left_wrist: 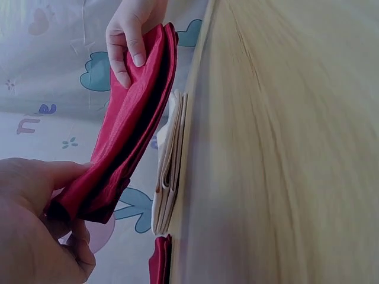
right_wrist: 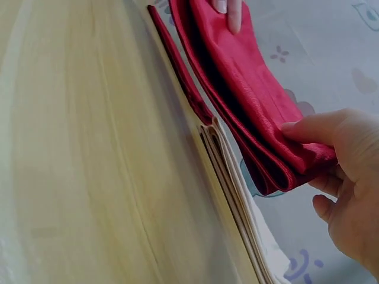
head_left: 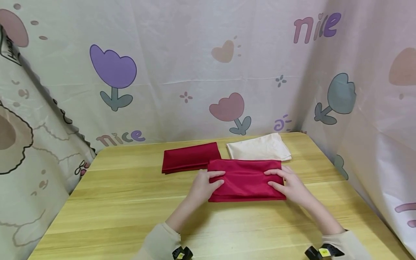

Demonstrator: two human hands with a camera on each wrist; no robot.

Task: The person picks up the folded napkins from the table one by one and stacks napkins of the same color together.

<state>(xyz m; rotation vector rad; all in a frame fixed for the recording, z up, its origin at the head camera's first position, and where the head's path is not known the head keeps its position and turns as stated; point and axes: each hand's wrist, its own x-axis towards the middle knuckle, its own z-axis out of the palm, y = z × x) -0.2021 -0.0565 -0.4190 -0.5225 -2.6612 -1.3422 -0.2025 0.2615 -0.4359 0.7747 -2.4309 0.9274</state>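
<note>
Both hands hold a folded red satiny cloth [head_left: 245, 182] up off the table, one at each short end. My left hand [head_left: 202, 185] grips its left end, thumb on top and fingers curled beneath, as the left wrist view shows. At the opposite end my right hand [head_left: 290, 183] pinches the cloth the same way; its thumb presses the upper layer in the right wrist view. Several stacked layers show along the cloth's edge [right_wrist: 237, 127]. Behind it lie a second folded red cloth [head_left: 190, 157] to the left and a folded cream cloth [head_left: 258, 147] to the right.
The wooden table [head_left: 113, 202] extends to the left and in front of the hands. A printed curtain [head_left: 182, 65] hangs along the table's back edge and down both sides. The held cloth overlaps the near edges of the two lying cloths in the head view.
</note>
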